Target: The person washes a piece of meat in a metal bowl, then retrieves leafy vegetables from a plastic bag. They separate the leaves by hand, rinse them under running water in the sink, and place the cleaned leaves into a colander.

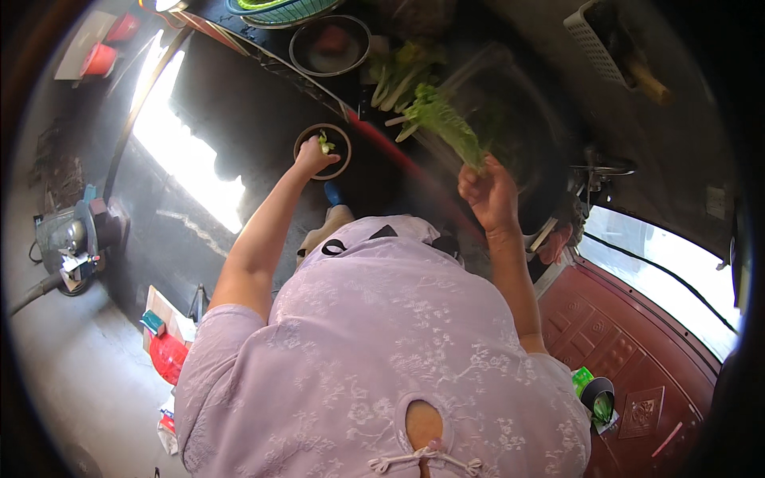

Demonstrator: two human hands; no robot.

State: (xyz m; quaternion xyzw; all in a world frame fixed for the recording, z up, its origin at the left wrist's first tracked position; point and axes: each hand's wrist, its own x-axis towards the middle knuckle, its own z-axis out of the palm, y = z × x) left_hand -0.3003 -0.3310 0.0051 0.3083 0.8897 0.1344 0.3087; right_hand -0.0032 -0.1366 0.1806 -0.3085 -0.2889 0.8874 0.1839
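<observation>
My right hand grips a long leafy green stalk, its leaf end between thumb and fingers. The stalk slants up and left beside a large dark wok, whose inside is hazy. Lower and to the left, my left hand reaches over a round bin on the floor. A small green vegetable scrap shows between its thumb and fingers; whether it is held or loose I cannot tell. More leafy greens lie on the counter beyond the stalk.
A metal basin and a blue colander stand along the counter. A knife lies near its red edge. The blue toe of a shoe is close to the bin. At right are a faucet and a white plastic basket.
</observation>
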